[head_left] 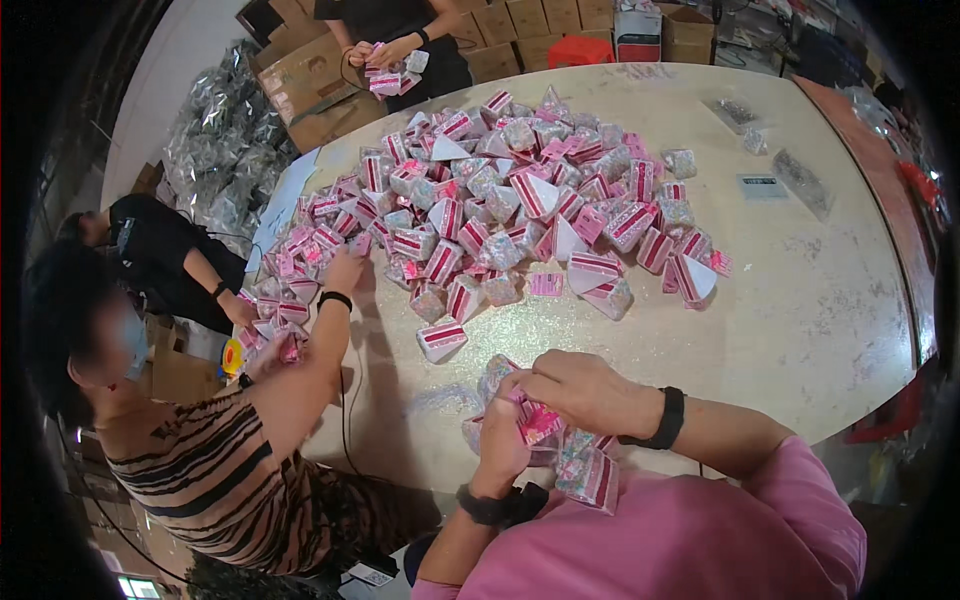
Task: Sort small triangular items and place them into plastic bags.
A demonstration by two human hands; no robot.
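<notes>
At the table's near edge my left hand (502,440) is closed on a pink printed card (541,424). My right hand (585,390) meets it from above, its fingers bent in a pinch at the card's top; what lies between those fingertips is hidden. Just below my hands rests a cake-slice-shaped pack (598,478), white with dark pink stripes. Beside my left fingers are clear bags of small pale, multicoloured bits (495,375). A single striped wedge pack (441,341) lies farther off, short of the big pile.
A large heap of striped wedge packs (520,190) with pink cards covers the table's (790,330) middle. A co-worker (200,440) at left reaches into it; others work at far left and across. Clear trays (800,183) lie at far right, cardboard boxes (315,85) behind.
</notes>
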